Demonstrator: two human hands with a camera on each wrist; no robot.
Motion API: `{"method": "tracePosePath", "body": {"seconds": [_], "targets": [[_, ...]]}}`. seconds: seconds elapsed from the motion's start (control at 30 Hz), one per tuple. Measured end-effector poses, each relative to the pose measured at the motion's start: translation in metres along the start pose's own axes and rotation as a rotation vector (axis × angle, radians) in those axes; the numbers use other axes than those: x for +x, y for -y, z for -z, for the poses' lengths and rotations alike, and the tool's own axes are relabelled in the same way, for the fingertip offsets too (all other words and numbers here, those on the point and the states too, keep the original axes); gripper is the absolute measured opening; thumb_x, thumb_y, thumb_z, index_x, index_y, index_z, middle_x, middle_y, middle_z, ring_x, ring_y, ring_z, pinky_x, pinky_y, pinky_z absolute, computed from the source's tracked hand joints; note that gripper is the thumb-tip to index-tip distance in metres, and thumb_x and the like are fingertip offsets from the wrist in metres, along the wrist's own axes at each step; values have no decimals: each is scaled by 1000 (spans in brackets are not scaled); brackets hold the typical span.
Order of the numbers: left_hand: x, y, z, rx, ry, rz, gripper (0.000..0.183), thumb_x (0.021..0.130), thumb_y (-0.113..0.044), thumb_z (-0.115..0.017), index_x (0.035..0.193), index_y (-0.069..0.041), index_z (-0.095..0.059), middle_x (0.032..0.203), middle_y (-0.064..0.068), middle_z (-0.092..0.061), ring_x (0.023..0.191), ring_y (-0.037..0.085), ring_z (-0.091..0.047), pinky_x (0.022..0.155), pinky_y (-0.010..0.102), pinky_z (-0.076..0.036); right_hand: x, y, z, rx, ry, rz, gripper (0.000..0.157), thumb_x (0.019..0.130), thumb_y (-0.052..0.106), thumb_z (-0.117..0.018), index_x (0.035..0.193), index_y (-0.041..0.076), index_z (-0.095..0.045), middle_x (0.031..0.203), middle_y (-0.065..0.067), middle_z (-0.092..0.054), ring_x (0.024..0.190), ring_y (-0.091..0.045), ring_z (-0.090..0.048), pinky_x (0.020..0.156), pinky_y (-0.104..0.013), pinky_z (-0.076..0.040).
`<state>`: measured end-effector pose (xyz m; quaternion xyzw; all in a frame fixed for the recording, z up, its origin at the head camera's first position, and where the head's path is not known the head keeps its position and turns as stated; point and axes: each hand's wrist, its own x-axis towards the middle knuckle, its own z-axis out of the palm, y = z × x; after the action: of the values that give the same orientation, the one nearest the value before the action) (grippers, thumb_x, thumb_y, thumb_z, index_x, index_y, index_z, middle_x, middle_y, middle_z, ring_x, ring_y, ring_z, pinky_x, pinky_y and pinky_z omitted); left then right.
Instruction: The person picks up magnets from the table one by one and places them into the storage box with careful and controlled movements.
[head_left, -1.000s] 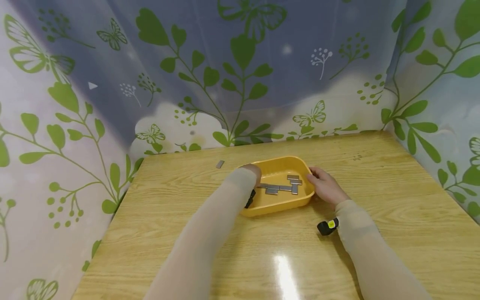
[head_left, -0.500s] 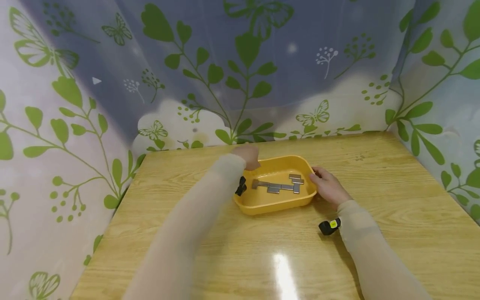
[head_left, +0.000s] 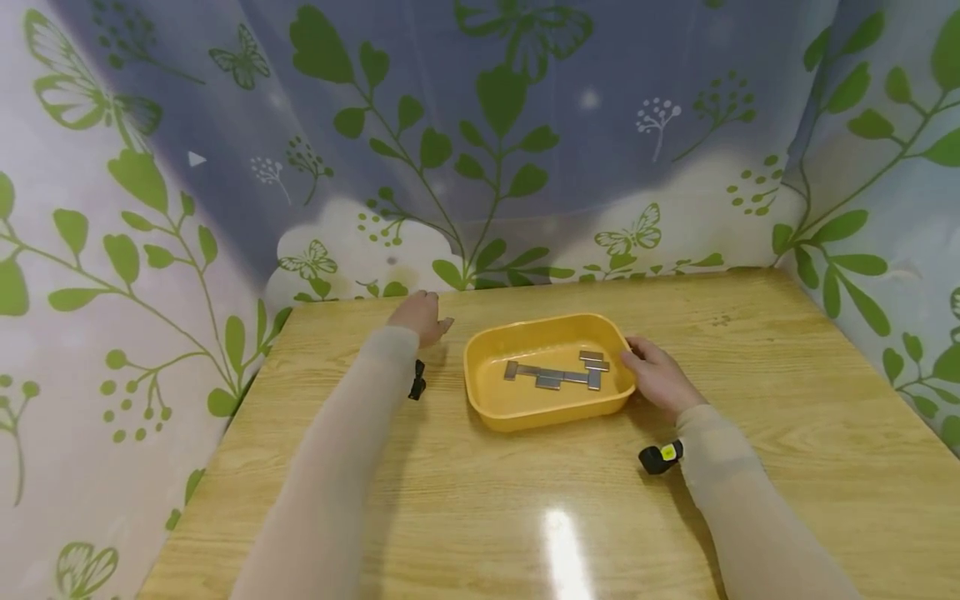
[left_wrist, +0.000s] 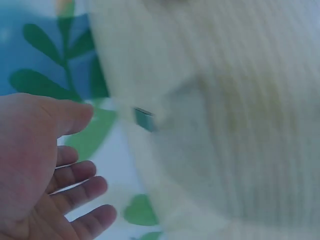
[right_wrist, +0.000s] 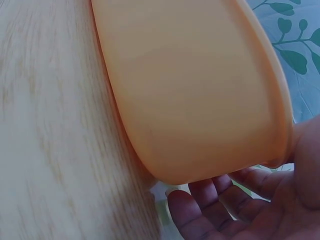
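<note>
My left hand (head_left: 416,318) is over the back left of the table, beside a small grey rectangular tile (head_left: 447,325). In the left wrist view a gap shows between the tile (left_wrist: 144,119) on the table and the spread fingers (left_wrist: 82,189). A yellow plastic tray (head_left: 555,412) stands right of that hand. My right hand (head_left: 663,379) grips its right end, thumb over the rim. Seen from the right wrist, the fingers (right_wrist: 192,212) curl against the outside of the tray wall (right_wrist: 195,100). Several flat grey tiles (head_left: 548,382) lie joined in a branching row on the tray's floor.
The tray stands on a light wood-grain table (head_left: 480,500). A curtain (head_left: 480,167) printed with leaves and butterflies hangs along the table's back edge and sides. Black wrist cameras (head_left: 655,460) are worn on both arms.
My left hand has moved from inside the tray, out over its left rim, to the loose tile at the back left. My right hand still holds the tray's end.
</note>
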<state>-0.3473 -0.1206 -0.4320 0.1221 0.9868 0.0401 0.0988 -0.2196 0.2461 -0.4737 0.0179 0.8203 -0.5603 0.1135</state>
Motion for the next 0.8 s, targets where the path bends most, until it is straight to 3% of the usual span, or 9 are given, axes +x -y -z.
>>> {"method": "tracePosePath", "body": {"seconds": [0.17, 0.33, 0.53, 0.8], "targets": [[8, 13, -26, -66, -6, 41, 63, 102, -42, -43, 146, 2, -32, 148, 21, -34, 133, 37, -38, 107, 49, -32, 0, -3, 1, -8, -7, -4, 57, 106, 30, -33, 152, 1, -18, 153, -22, -23, 137, -37, -29, 109, -51, -28], [9, 13, -40, -97, 8, 63, 50, 101, -32, -45, 138, 2, -43, 135, 20, -46, 121, 35, -48, 102, 47, -39, -1, -3, -1, -4, -1, -6, 57, 106, 31, -33, 152, 2, -18, 153, -22, -23, 136, -38, -31, 108, -51, -30], [8, 7, -45, -151, 8, 112, 37, 100, -26, -43, 122, 2, -53, 116, 17, -51, 103, 31, -52, 90, 44, -47, 0, -2, -3, 1, -6, -11, 58, 105, 32, -34, 152, 2, -17, 154, -21, -22, 137, -37, -30, 109, -50, -29], [12, 2, -45, -160, 6, 148, 42, 102, -27, -44, 130, 3, -49, 123, 18, -49, 114, 34, -48, 94, 46, -46, 0, -1, -3, 2, -12, -21, 59, 106, 34, -34, 153, 2, -15, 155, -20, -20, 139, -36, -26, 110, -50, -26]]}}
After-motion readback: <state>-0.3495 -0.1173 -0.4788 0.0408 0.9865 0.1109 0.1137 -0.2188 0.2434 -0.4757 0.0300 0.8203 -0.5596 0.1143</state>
